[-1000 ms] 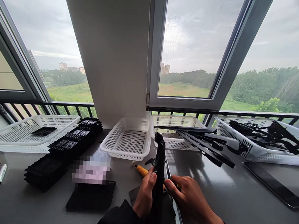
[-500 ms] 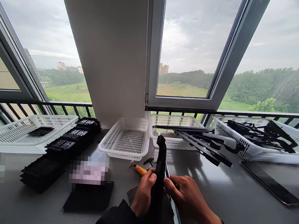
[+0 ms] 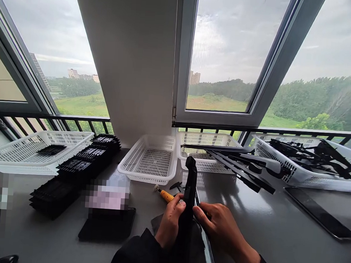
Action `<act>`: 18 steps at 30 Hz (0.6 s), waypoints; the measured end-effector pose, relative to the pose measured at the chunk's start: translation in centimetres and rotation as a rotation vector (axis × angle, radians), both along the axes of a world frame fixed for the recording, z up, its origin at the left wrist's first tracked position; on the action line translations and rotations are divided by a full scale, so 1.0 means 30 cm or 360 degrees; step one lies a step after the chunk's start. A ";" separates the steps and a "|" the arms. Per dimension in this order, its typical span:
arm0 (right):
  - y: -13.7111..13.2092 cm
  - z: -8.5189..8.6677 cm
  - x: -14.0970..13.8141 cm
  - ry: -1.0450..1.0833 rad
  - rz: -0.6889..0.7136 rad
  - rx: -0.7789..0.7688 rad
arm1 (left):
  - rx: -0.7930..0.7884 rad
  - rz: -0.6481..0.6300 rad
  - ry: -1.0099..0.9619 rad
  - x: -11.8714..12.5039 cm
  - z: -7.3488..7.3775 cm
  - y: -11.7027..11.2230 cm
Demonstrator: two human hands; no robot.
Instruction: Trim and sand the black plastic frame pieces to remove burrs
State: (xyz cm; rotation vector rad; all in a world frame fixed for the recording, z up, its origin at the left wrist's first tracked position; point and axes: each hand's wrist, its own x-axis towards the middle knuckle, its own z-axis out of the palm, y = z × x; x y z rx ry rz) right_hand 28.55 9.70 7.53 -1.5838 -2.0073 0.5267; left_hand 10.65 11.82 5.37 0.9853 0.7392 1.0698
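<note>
My left hand (image 3: 169, 225) is wrapped round a long black plastic part (image 3: 191, 180), thumb on its side. The part stands lengthwise away from me, its hooked far end raised. On its right side my right hand (image 3: 221, 227) is closed, fingers curled beside the edge; what it grips is mostly hidden. Below it a long strip with a shiny edge (image 3: 208, 254) runs toward me. Just beyond my left hand lie a yellow-handled tool (image 3: 166, 195) and a small dark T-shaped object (image 3: 176, 185).
White baskets (image 3: 121, 171) line the window side. Long black and grey trim pieces (image 3: 242, 168) lean across one; black parts (image 3: 312, 157) fill the right one. Stacked black grid panels (image 3: 78, 166) stand left. A dark glossy panel (image 3: 320, 213) lies right, a black flat case (image 3: 108, 227) in front.
The view has shifted slightly, and a dark rounded object now shows at the lower left edge. Both hands keep nearly the same hold on the black plastic part.
</note>
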 end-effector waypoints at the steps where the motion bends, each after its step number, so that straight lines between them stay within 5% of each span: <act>1: 0.000 0.000 0.000 0.0002 -0.0004 -0.0004 | -0.0004 -0.0017 -0.0012 0.000 0.002 -0.001; 18: 0.007 -0.023 0.025 0.0038 -0.0063 0.0161 | 0.0052 -0.0061 -0.0028 0.004 0.027 -0.007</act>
